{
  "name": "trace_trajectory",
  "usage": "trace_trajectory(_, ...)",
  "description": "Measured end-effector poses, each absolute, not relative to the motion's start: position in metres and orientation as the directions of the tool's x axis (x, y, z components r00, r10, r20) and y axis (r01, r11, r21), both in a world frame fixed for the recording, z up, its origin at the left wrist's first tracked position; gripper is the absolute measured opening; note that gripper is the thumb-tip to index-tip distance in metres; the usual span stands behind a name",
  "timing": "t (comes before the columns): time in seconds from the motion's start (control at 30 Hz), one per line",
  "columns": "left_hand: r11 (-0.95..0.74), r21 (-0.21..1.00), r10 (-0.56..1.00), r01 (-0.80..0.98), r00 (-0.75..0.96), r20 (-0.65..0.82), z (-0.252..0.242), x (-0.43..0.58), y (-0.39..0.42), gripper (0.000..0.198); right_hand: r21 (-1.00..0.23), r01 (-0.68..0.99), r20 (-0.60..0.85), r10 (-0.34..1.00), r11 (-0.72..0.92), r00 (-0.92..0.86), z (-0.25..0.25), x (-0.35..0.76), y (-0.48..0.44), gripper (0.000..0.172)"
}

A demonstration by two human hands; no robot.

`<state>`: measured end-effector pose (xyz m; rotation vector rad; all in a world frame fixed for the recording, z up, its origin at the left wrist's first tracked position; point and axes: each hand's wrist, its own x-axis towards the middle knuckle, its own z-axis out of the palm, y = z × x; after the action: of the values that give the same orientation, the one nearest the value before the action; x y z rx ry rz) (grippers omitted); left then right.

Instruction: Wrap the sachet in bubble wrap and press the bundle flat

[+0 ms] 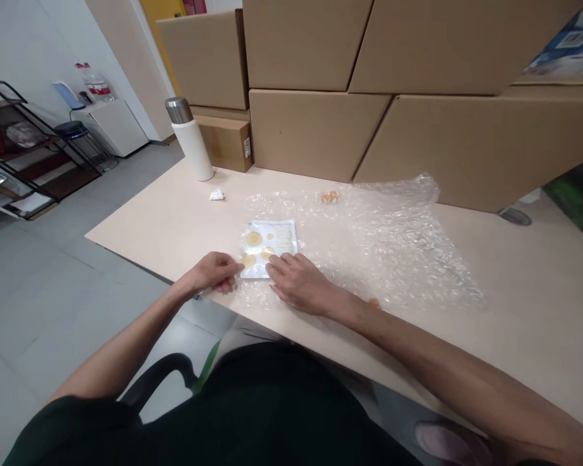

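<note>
A flat, silvery-white packet [282,237] with yellow round prints lies on a sheet of clear bubble wrap [393,239], near the table's front edge. At its lower left corner, my left hand [217,272] is closed, thumb and fingertips pinched together at the edge of the packet and wrap. Which layer sits between those fingertips is hard to make out. My right hand [298,283] has its fingers curled over the packet's lower right corner, with the thumb by the bottom edge. The wrap spreads out to the right, crumpled at its far side.
Large cardboard boxes [315,133] are stacked along the table's back. A white bottle with a steel cap [193,145] stands at the back left, near a crumpled white scrap [217,194]. An orange-brown piece [329,197] shows at the wrap's far edge. A black cart [34,145] stands left.
</note>
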<state>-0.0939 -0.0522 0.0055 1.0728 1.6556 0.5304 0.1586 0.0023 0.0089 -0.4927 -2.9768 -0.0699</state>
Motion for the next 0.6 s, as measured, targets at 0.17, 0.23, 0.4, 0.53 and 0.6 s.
trace_trajectory(0.17, 0.516, 0.784, 0.838, 0.345, -0.012, -0.546, 0.002, -0.097, -0.049, 0.033, 0.15, 0.294, 0.094, 0.282, 0.944, -0.955, 0.009, 0.154, 0.0, 0.03)
trace_trajectory(0.23, 0.535, 0.786, 0.827, 0.309, -0.004, -0.562, 0.002, -0.097, -0.048, 0.034, 0.185, 0.291, 0.088, 0.279, 0.939, -0.956, 0.009, 0.151, 0.002, 0.029)
trace_trajectory(0.4, 0.528, 0.823, 0.844, 0.208, -0.023, -0.536, 0.002, -0.088, -0.042, 0.031, 0.254, 0.27, 0.112, 0.249, 0.929, -0.962, 0.005, 0.145, 0.008, 0.031)
trace_trajectory(0.53, 0.446, 0.89, 0.894, 0.094, -0.102, -0.437, 0.001, -0.077, -0.029, 0.032, 0.286, 0.288, 0.194, 0.239, 0.914, -0.951, 0.0, 0.152, 0.02, 0.03)
trace_trajectory(0.6, 0.413, 0.909, 0.903, 0.056, -0.159, -0.4, 0.0, -0.073, -0.022, 0.033, 0.289, 0.303, 0.235, 0.239, 0.908, -0.942, -0.001, 0.159, 0.026, 0.031)
